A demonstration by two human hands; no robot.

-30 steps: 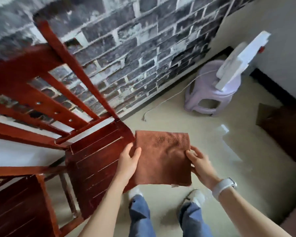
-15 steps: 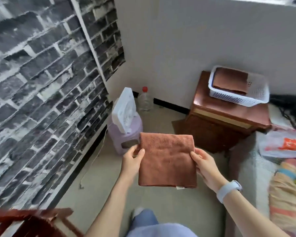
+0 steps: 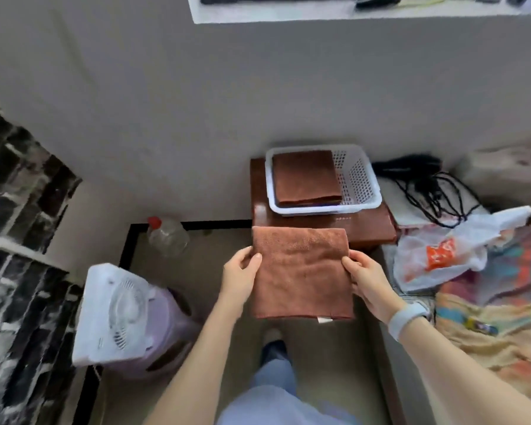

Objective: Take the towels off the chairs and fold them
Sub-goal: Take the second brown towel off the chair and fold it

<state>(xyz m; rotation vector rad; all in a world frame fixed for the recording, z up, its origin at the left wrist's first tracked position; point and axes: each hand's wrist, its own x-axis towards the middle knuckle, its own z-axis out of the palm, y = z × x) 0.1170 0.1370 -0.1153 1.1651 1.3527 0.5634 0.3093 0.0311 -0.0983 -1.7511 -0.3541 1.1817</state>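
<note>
Left hand [image 3: 240,269]: grips the folded brown towel [image 3: 301,271] at its nine o'clock edge, thumb on top.
Right hand [image 3: 367,279]: grips the three o'clock edge.
Towel: held flat in the air, centre frame, above the floor.
Basket [image 3: 360,179]: white, at twelve o'clock on the wooden cabinet [image 3: 371,222], stacked towels [image 3: 305,176] inside.

Home bedroom, bedding [image 3: 500,338], fan [image 3: 114,314], nightstand [image 3: 371,225]
</note>
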